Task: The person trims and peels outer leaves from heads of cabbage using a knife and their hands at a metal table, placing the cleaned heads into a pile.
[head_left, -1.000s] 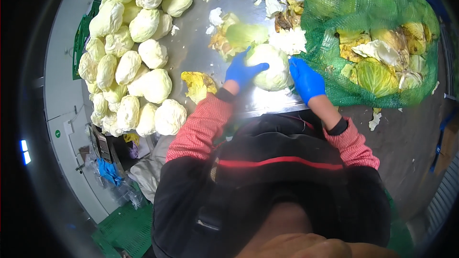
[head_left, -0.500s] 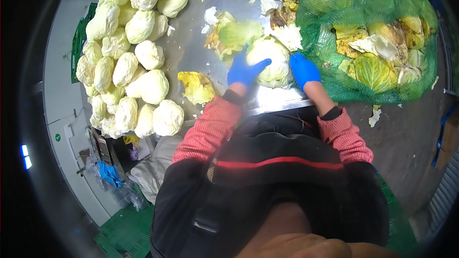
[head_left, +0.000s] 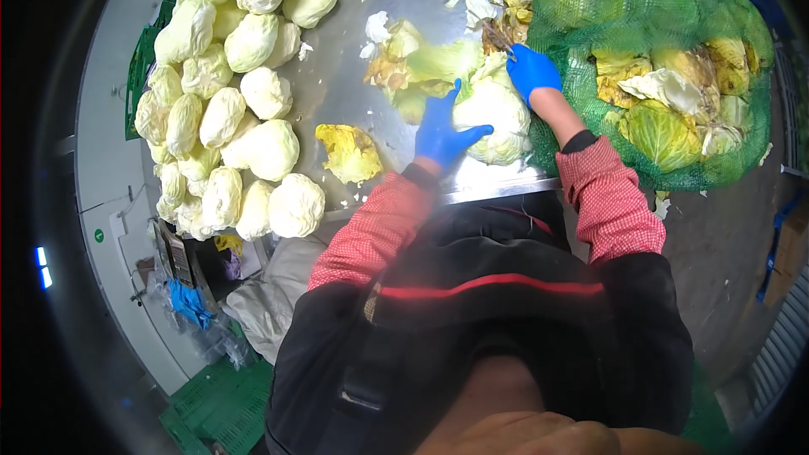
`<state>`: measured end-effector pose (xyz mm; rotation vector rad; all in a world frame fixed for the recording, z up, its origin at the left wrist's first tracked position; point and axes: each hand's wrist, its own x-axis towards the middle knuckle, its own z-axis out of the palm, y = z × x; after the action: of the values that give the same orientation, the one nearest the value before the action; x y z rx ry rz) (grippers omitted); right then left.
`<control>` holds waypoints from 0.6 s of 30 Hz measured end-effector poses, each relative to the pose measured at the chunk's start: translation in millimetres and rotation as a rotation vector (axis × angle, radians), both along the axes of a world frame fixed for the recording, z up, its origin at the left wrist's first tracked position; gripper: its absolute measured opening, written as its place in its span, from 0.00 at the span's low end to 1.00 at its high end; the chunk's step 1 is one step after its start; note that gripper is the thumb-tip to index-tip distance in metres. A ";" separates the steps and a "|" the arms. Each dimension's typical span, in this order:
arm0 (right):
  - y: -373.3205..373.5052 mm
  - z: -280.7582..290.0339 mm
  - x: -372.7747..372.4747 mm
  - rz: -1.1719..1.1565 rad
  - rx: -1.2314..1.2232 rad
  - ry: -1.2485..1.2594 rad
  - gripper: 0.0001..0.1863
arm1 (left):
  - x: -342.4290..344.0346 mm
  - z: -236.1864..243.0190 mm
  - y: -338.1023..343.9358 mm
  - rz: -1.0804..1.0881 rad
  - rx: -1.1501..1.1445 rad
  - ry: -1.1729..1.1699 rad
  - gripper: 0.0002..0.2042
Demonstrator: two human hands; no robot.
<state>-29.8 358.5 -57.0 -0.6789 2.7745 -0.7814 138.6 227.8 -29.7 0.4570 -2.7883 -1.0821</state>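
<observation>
A pale, trimmed cabbage head (head_left: 497, 122) sits near the table's front edge. My left hand (head_left: 444, 132), in a blue glove, lies against its left side with thumb and fingers spread. My right hand (head_left: 534, 74), also gloved in blue, is closed just beyond the cabbage's upper right. A thin dark strip, apparently a knife (head_left: 499, 36), sticks out from its fingers toward the far left. Loose green outer leaves (head_left: 442, 63) lie beyond the cabbage, partly touching it. Brown wilted leaves (head_left: 516, 21) lie past my right hand.
Peeled cabbages (head_left: 251, 42) are piled on the left of the metal table (head_left: 337, 59). A yellow leaf (head_left: 347, 153) lies between that pile and my left arm. On the right, a green net sack (head_left: 581, 139) holds cabbages and discoloured leaves. Green crates (head_left: 215, 413) stand at lower left.
My right hand has moved up and away from the cabbage's right side, and the thin dark strip now shows at its fingers. A green leaf now hangs closer over the cabbage.
</observation>
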 end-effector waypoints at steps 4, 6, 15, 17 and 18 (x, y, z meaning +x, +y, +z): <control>-14.6 37.5 13.2 0.072 -0.021 -0.029 0.11 | 19.1 12.3 -16.6 0.002 -0.045 0.041 0.40; -19.8 61.0 27.1 0.152 -0.055 -0.045 0.11 | 23.4 16.7 -20.7 -0.059 -0.152 0.145 0.38; 0.7 29.2 -13.8 -0.082 -0.168 -0.052 0.17 | -9.3 52.4 -42.5 -0.451 -0.249 -0.073 0.42; 7.4 35.7 4.1 -0.040 -0.062 -0.061 0.21 | 1.7 35.4 -52.8 -0.398 -0.093 -0.292 0.46; 7.7 43.6 20.4 -0.017 -0.045 -0.079 0.22 | 9.0 19.5 -53.0 -0.398 -0.091 -0.296 0.46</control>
<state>-9.4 366.2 -13.4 -0.6194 2.7023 -0.8575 147.6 174.8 -10.2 0.0503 -3.2726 -1.0159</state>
